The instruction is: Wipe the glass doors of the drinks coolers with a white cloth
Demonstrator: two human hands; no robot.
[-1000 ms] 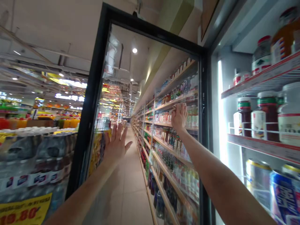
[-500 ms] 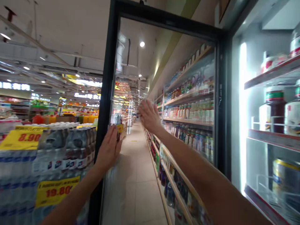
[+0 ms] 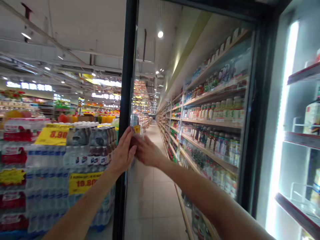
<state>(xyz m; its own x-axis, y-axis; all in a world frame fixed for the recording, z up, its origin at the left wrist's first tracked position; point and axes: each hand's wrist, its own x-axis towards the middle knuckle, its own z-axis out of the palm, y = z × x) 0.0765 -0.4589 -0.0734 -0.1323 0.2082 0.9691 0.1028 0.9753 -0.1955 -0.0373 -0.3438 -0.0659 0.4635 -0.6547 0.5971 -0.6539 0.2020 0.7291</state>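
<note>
An open glass cooler door [image 3: 190,110] with a black frame [image 3: 126,100] stands in front of me. My left hand [image 3: 123,154] rests on the frame's free edge, fingers together and curved against it. My right hand [image 3: 147,151] lies with fingers stretched out on the glass just beside the left hand, almost touching it. Both forearms reach forward from the bottom of the view. Through the glass I see the aisle and long shelves of bottles [image 3: 212,140].
The lit cooler interior [image 3: 287,133] with shelves and a few bottles [image 3: 312,116] is at the right. Stacked packs of bottled water [image 3: 62,160] with yellow price signs [image 3: 53,135] stand at the left. A tiled aisle [image 3: 152,200] runs ahead.
My right hand has slid left and down across the glass from the hinge side to meet the left hand at the frame edge. The view has turned left, showing less of the cooler.
</note>
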